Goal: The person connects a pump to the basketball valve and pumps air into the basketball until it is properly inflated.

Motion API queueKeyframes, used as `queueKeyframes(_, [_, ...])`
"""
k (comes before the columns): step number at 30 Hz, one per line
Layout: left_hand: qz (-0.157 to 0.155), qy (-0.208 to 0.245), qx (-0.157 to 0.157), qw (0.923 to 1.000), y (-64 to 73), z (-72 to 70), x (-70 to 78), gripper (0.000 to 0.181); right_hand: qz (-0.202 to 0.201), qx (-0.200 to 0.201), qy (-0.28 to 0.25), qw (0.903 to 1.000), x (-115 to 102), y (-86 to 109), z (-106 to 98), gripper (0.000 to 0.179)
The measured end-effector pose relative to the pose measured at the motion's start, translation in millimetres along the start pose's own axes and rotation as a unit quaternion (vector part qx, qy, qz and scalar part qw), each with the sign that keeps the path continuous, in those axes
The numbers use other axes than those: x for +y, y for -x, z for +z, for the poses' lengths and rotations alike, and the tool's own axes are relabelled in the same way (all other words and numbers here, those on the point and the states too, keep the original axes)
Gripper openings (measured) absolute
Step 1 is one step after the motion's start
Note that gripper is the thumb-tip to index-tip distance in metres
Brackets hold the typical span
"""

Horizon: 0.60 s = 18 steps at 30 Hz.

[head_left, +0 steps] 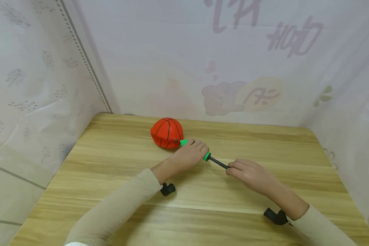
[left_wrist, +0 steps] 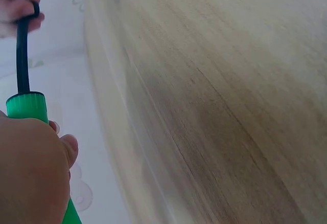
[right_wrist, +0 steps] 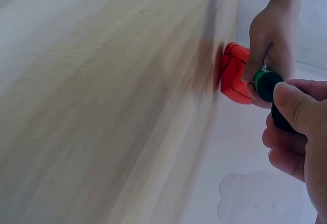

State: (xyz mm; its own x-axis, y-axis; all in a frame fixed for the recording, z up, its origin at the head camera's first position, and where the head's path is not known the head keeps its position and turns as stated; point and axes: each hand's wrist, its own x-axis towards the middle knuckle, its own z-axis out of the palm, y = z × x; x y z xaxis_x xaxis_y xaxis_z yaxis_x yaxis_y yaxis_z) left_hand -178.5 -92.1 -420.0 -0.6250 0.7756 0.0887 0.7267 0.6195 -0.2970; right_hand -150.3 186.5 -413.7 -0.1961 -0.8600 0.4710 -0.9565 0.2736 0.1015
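Ball, near the worktop's far edge, could slip off the green pump (contact looks slight) if the left hand, fingers wrapped round the pump, wavers while the right hand grips the handle.

The red, black-lined ball looks like smooth, soft-sheened rubber, the green cylindrical pump barrel like smooth plastic, its thin black rod likewise. The yellow-brown streaked tabletop has a smooth, faintly glossy wood-grain finish. Pale printed sheeting looks thin and creased; the beige sleeves, matt cloth.
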Motion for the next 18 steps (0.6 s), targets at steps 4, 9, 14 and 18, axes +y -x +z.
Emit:
queueKeyframes(4, [-0.004, -0.006, 0.003, 1.0000, -0.4, -0.2, 1.1, 0.015, -0.002, -0.006, -0.008, 0.9999, 5, -12.7, 10, 0.045])
queueKeyframes(9, [-0.002, 0.008, 0.005, 1.0000, -1.9, 0.7, 2.7, 0.013, -0.003, -0.010, 0.001, 0.9999, 9, -27.6, 22, 0.013])
queueKeyframes(14, [0.004, 0.019, -0.002, 0.9998, -3.3, 1.1, 3.6, 0.013, -0.007, 0.002, 0.001, 1.0000, 11, -33.6, 29, 0.023])
queueKeyframes(18, [0.005, 0.025, -0.008, 0.9996, -2.8, -0.6, 1.3, 0.014, -0.019, 0.015, 0.006, 0.9997, 12, -28.5, 28, 0.004])
